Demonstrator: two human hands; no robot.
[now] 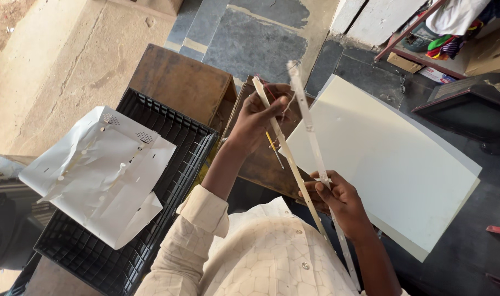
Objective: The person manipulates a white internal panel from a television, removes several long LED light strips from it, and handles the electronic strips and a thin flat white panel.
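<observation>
Our left hand (pixel 258 118) pinches one thin white strip (pixel 285 148) near its top, over the brown tabletop (pixel 179 82). Our right hand (pixel 335 194) grips the other strip (pixel 310 120) lower down. They bend easily; we think squeezing hard could snap one.

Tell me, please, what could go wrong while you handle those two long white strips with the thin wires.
1. The two strips are long, thin and held only near their middles, so they might bend or snap.
2. The left hand pinches thin wires against one strip; a tug could pull them loose.
3. The right hand works over the large white sheet, which a slipping strip could scratch.
</observation>
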